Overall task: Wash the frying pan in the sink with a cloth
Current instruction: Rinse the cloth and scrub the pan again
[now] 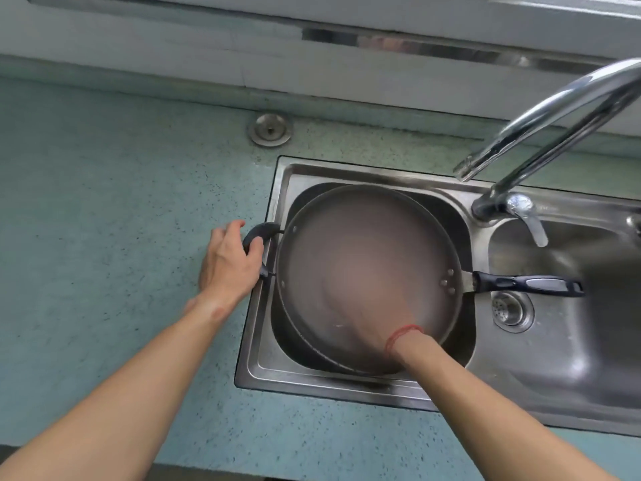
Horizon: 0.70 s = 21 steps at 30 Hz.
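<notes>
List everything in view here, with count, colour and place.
countertop: one, speckled blue-green, left and front
sink: one, steel, two basins, set in countertop
frying pan: one, dark grey, left basin, long handle pointing right
tap: one, chrome, back right
drain strainer: one, steel, right basin
round cap: one, steel, on countertop behind sink
wristband: one, red, right wrist
left hand: one, holding the pan's loop handle
right hand: one, motion-blurred inside pan, what it holds unclear

Soft daylight, motion-blurred right hand (350,289)
</notes>
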Tool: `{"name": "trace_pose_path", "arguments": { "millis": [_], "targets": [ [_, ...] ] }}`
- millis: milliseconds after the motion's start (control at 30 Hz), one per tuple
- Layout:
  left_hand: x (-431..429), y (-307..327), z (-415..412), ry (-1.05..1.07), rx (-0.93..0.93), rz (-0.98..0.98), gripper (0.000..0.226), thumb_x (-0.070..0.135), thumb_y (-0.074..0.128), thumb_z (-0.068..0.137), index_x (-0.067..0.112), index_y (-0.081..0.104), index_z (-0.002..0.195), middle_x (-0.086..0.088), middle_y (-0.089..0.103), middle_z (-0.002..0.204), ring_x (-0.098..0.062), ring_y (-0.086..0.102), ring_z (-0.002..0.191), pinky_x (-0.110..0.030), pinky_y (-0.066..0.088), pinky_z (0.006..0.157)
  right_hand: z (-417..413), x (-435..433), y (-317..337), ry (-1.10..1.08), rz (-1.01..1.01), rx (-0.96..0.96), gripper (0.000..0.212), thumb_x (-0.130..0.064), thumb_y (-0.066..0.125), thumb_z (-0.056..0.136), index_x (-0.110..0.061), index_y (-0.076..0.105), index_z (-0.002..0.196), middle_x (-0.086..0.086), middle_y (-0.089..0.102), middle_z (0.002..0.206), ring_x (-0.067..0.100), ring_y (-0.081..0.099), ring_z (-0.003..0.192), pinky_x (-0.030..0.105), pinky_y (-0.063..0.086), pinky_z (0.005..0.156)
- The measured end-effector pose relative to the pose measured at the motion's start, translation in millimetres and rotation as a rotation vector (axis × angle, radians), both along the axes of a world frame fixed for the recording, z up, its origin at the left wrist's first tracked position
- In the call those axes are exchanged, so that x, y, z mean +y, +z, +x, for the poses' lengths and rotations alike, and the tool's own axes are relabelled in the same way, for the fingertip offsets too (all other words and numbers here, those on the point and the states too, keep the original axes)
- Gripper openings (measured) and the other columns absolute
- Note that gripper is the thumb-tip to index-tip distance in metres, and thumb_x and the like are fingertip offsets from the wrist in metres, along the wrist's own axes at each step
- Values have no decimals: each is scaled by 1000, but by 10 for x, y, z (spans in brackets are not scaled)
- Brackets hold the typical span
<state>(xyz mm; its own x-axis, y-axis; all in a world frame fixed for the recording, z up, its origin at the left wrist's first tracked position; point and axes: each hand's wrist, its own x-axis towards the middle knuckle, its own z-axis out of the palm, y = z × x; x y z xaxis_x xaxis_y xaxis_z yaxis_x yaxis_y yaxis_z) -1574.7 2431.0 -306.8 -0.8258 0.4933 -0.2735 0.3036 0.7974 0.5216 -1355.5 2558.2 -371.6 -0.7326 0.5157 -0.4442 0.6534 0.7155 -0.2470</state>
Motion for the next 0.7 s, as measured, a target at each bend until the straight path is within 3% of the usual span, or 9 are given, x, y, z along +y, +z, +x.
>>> {"name": "trace_pose_path", "arguments": {
  "millis": [67,200,300,400,600,700],
  "targets": [
    [42,2,12,-42,30,-20,47,41,42,100,20,44,143,-12,51,131,-32,53,114,-36,38,87,-2,-5,-71,20,86,80,59,-46,30,95,-15,40,145,20,35,150,40,29,140,52,25,113],
    [117,-44,60,-104,106,-62,40,46,35,102,25,49,133,-11,56,119,-27,51,89,-35,37,76,-44,94,-331,141,189,77,40,-34,27,100,-18,31,137,21,42,140,39,35,134,49,26,112],
    [149,-119,67,-101,158,-44,37,43,33,104,24,53,129,-11,57,110,-23,46,81,-34,36,72,-38,55,-360,157,183,166,53,-25,44,99,-13,26,147,22,32,152,41,28,142,52,26,115],
    [164,-172,75,-67,177,-7,33,36,36,105,22,56,127,-13,59,106,-23,44,79,-35,34,69,-10,64,-397,256,136,236,57,-14,48,97,-9,29,151,20,19,159,42,14,146,53,20,116],
    [179,-215,86,-59,192,16,29,33,39,104,19,57,121,-12,57,101,-23,42,77,-34,31,67,-131,225,-481,390,227,329,49,-15,54,95,-11,44,144,19,28,156,39,26,143,47,18,115],
    [167,-244,56,-61,193,31,27,33,40,104,19,58,118,-10,57,99,-24,44,78,-34,32,67,-237,390,-446,392,308,336,46,-13,49,92,-14,52,138,19,38,151,38,38,138,49,30,111]
  ]
}}
